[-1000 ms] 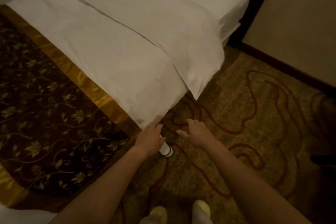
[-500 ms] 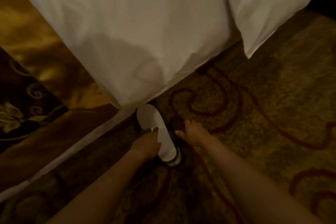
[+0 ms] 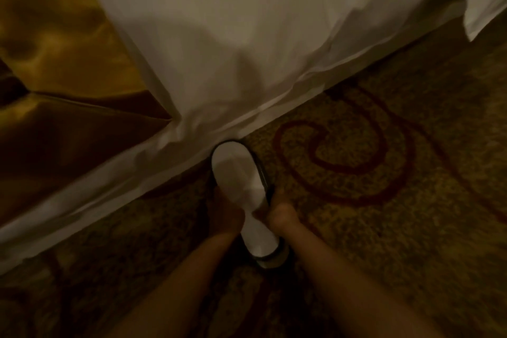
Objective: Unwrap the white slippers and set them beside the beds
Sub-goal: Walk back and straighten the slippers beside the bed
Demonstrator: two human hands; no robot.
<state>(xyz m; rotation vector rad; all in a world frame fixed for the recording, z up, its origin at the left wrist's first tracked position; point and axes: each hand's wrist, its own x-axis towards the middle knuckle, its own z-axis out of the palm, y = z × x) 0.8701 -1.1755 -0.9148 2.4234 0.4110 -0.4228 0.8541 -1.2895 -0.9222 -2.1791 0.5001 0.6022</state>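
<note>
your forearms enter from bottom of frame, meeting at lower centre. your left hand (image 3: pixel 226 215) curled against left side of white slipper (image 3: pixel 241 186); your right hand (image 3: pixel 282 212) pinching its right edge, fingers closed on dark sole rim. slipper lies on patterned carpet (image 3: pixel 384 200), toe pointing up-frame, touching hem of white bed sheet (image 3: pixel 247 49). second slipper seems stacked beneath, cannot tell for sure. gold bed runner (image 3: pixel 63 44) at upper left.
</note>
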